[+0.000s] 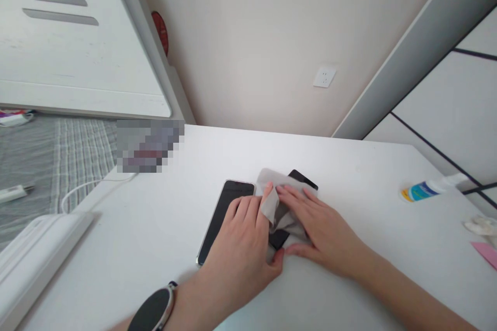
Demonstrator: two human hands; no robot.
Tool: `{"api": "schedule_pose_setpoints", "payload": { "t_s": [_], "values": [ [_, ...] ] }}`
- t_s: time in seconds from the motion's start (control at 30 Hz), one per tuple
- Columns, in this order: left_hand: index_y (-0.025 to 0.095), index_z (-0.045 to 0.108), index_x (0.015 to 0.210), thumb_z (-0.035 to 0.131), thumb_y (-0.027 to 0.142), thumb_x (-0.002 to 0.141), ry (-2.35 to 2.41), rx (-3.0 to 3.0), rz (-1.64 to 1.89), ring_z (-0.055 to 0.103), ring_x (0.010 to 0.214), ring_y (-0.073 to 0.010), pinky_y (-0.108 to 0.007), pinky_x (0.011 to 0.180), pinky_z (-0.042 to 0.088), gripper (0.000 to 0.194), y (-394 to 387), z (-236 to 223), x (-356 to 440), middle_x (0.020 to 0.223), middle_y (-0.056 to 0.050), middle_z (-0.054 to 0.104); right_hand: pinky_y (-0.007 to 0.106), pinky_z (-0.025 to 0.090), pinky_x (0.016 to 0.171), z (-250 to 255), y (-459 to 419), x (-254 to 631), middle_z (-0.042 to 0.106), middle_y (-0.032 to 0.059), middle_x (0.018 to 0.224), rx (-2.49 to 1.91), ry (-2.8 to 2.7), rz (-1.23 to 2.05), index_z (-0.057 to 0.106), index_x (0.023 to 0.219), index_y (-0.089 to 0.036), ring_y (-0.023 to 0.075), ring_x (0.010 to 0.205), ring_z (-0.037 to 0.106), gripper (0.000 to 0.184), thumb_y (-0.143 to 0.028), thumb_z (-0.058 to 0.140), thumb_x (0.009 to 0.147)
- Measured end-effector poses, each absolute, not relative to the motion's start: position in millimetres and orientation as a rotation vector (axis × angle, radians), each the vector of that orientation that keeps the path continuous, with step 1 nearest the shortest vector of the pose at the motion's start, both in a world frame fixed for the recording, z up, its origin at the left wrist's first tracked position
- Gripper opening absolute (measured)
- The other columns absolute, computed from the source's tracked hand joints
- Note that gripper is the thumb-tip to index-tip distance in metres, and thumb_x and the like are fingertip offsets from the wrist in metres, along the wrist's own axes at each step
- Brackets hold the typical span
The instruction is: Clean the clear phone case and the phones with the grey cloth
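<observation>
A grey cloth (285, 214) lies bunched over a flat black slab (278, 239) that looks like a phone. Only two ends of the slab show, so its kind is uncertain. My right hand (326, 230) presses the cloth down on it with long, nearly flat fingers. On the slab's left side my left hand (240, 238) has its fingers bent, the index finger by the cloth's folded corner and the thumb near the lower end; it seems to steady the slab. A phone with a dark screen (221, 217) lies just left, partly under my left hand. A watch (153, 310) is on my left wrist.
The white table (155, 238) carries a spray bottle (423, 190) lying at the right, a crumpled white piece (481, 226) and a pink sheet (485, 253). At left are a white box-like device (42, 253), a cable (89, 183) and a blurred-out item (149, 150).
</observation>
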State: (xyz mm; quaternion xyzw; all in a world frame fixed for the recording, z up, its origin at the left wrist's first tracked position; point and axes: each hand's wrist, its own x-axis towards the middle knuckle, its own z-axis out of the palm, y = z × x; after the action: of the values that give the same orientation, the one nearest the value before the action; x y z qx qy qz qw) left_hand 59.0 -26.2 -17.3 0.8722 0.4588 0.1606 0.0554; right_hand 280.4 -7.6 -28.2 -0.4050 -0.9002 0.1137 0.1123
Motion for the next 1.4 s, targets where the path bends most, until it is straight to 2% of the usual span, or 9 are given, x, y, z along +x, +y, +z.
{"api": "schedule_pose_setpoints", "payload": {
  "t_s": [0.2, 0.33, 0.47, 0.63, 0.83, 0.93, 1.13, 1.23, 1.4],
  "values": [
    [0.017, -0.009, 0.16, 0.073, 0.03, 0.076, 1.349, 2.489, 0.561, 0.055, 0.117, -0.0356, -0.052, 0.102, 0.048, 0.118, -20, -19, 52, 0.13, -0.016, 0.058, 0.068, 0.019, 0.122, -34, 4, 300, 0.03, 0.0155, 0.165, -1.456, -2.478, 0.016, 0.034, 0.158, -0.02, 0.0379, 0.154, 0.021, 0.084, -0.071, 0.049, 0.094],
    [0.021, -0.018, 0.16, 0.079, 0.034, 0.075, 1.327, 2.443, 0.612, 0.057, 0.113, -0.036, -0.054, 0.099, 0.05, 0.129, -17, -22, 51, 0.125, -0.014, 0.059, 0.059, 0.021, 0.126, -27, -19, 272, 0.026, 0.0143, 0.166, -1.164, -2.635, 0.274, 0.024, 0.162, -0.019, 0.0342, 0.154, 0.023, 0.1, -0.079, 0.052, 0.086],
    [0.022, -0.017, 0.161, 0.078, 0.03, 0.077, 1.336, 2.44, 0.596, 0.059, 0.105, -0.0342, -0.053, 0.093, 0.053, 0.127, -15, -23, 49, 0.116, -0.012, 0.061, 0.049, 0.025, 0.127, -21, -24, 265, 0.035, 0.0085, 0.163, -0.959, -2.693, 0.523, 0.03, 0.16, -0.021, 0.0283, 0.151, 0.033, 0.096, -0.079, 0.051, 0.087],
    [0.026, -0.019, 0.16, 0.079, 0.035, 0.078, 1.294, 2.462, 0.598, 0.059, 0.112, -0.0362, -0.054, 0.098, 0.051, 0.128, -15, -20, 48, 0.127, -0.013, 0.06, 0.058, 0.029, 0.124, -30, 5, 300, 0.037, 0.008, 0.162, -1.332, -2.49, 0.233, 0.034, 0.159, -0.028, 0.0312, 0.15, 0.036, 0.072, -0.063, 0.05, 0.098],
    [0.026, -0.012, 0.161, 0.079, 0.027, 0.075, 1.316, 2.39, 0.661, 0.048, 0.134, -0.0387, -0.055, 0.108, 0.047, 0.126, -16, -25, 47, 0.154, -0.018, 0.041, 0.056, 0.021, 0.127, -24, -19, 271, 0.032, 0.0098, 0.164, -1.085, -2.659, 0.444, 0.028, 0.161, -0.021, 0.0315, 0.153, 0.027, 0.1, -0.082, 0.051, 0.084],
    [0.025, -0.012, 0.162, 0.076, 0.023, 0.076, 1.326, 2.394, 0.684, 0.04, 0.143, -0.0398, -0.056, 0.111, 0.045, 0.123, -17, -26, 48, 0.162, -0.019, 0.028, 0.051, 0.022, 0.127, -23, -19, 268, 0.035, 0.0063, 0.163, -0.977, -2.691, 0.559, 0.03, 0.16, -0.025, 0.0279, 0.152, 0.032, 0.093, -0.08, 0.05, 0.087],
    [0.028, -0.008, 0.162, 0.078, 0.029, 0.078, 1.325, 2.398, 0.67, 0.047, 0.138, -0.0405, -0.059, 0.108, 0.048, 0.12, -19, -27, 48, 0.159, -0.019, 0.036, 0.059, 0.027, 0.124, -31, 2, 292, 0.034, 0.0111, 0.163, -1.356, -2.489, 0.222, 0.03, 0.16, -0.023, 0.033, 0.151, 0.032, 0.084, -0.068, 0.053, 0.094],
    [0.026, -0.01, 0.162, 0.077, 0.022, 0.073, 1.321, 2.425, 0.687, 0.045, 0.141, -0.0409, -0.058, 0.109, 0.048, 0.124, -19, -31, 46, 0.16, -0.02, 0.035, 0.052, 0.022, 0.127, -26, -15, 272, 0.03, 0.011, 0.164, -1.092, -2.631, 0.449, 0.025, 0.161, -0.018, 0.0306, 0.153, 0.028, 0.102, -0.08, 0.053, 0.085],
    [0.025, -0.009, 0.162, 0.074, 0.021, 0.073, 1.334, 2.475, 0.712, 0.046, 0.14, -0.0409, -0.059, 0.107, 0.049, 0.122, -16, -34, 46, 0.159, -0.02, 0.038, 0.049, 0.019, 0.128, -21, -11, 269, 0.033, 0.0049, 0.164, -1.035, -2.674, 0.595, 0.031, 0.16, -0.025, 0.0253, 0.153, 0.03, 0.086, -0.076, 0.047, 0.092]
  ]
}}
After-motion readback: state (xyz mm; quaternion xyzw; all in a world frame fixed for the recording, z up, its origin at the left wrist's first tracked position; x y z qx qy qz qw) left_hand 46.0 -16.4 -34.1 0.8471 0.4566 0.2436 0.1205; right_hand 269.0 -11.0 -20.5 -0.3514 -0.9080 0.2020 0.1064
